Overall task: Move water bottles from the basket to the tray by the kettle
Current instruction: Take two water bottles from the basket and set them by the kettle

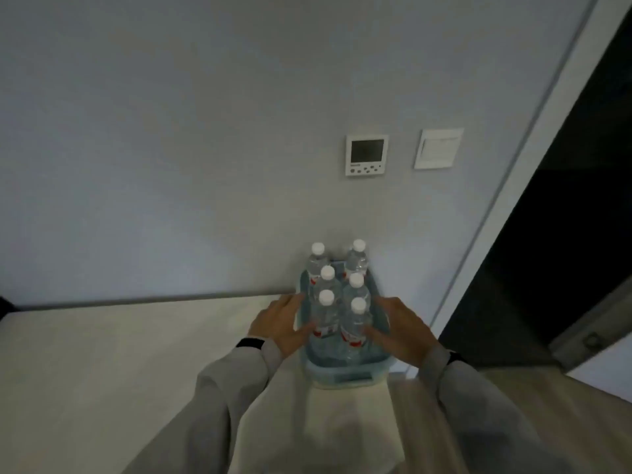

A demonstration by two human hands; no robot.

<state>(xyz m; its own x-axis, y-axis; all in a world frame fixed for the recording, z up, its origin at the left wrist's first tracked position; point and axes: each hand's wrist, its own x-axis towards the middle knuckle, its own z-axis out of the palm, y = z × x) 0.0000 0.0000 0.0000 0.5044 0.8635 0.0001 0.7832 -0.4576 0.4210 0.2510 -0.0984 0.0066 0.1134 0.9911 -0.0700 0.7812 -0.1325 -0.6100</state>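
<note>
A light blue plastic basket (343, 377) stands on a white counter against the wall. Several clear water bottles with white caps and red labels stand upright in it in two rows. My left hand (282, 325) rests against the basket's left side, fingers spread, its fingertips touching the near left bottle (326, 318). On the basket's right side, my right hand (400, 328) has its fingers spread, and its fingertips touch the near right bottle (355, 326). Neither hand is closed around a bottle. No tray or kettle is in view.
The white counter (119, 354) stretches to the left of the basket, its back edge at the grey wall. A thermostat panel (366, 155) and a light switch (438, 148) hang on the wall above. A dark doorway (554, 234) opens at the right.
</note>
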